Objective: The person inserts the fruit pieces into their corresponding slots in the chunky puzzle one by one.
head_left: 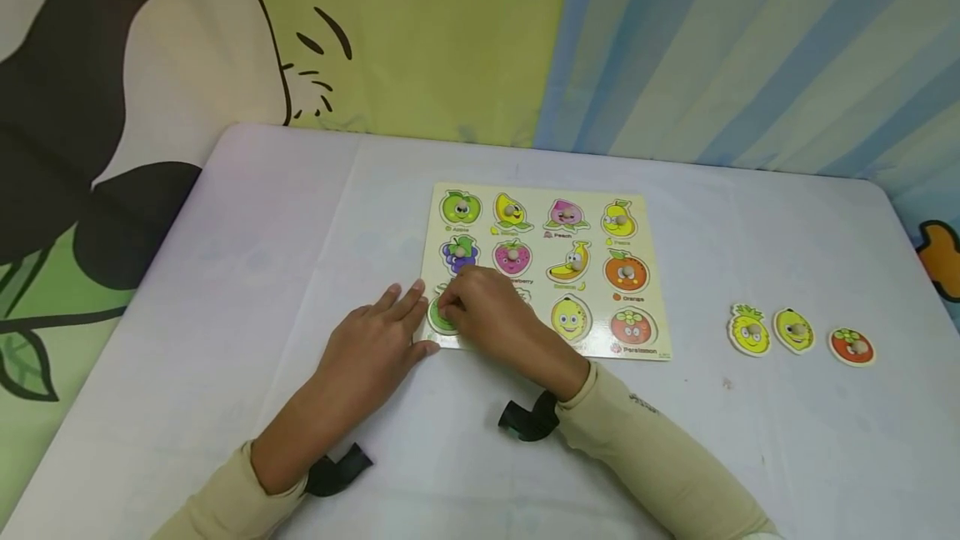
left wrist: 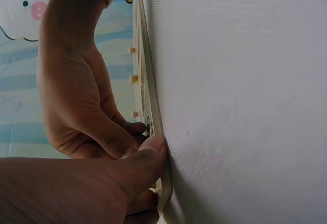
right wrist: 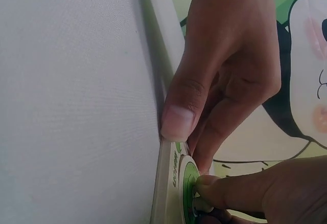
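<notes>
A cream fruit puzzle board (head_left: 660,307) lies on the white-covered table. My right hand (head_left: 491,307) bends over its near left corner and pinches the green melon piece (right wrist: 188,183) by its knob. The piece sits over the spot labelled Melon, mostly behind my fingers in the head view. My left hand (head_left: 371,340) lies at that same corner, fingers extended along the left edge and thumb (left wrist: 153,146) against the near edge. Knobbed pieces such as the apple (head_left: 461,208), strawberry (head_left: 512,257) and orange (head_left: 626,272) sit in the board.
Right of the board lie loose pineapple (head_left: 749,331), lemon (head_left: 794,331) and persimmon (head_left: 852,347) pieces. The board's lemon recess (head_left: 571,319) and persimmon recess (head_left: 632,327) show printed pictures without knobs. A patterned curtain (head_left: 450,40) hangs behind the table.
</notes>
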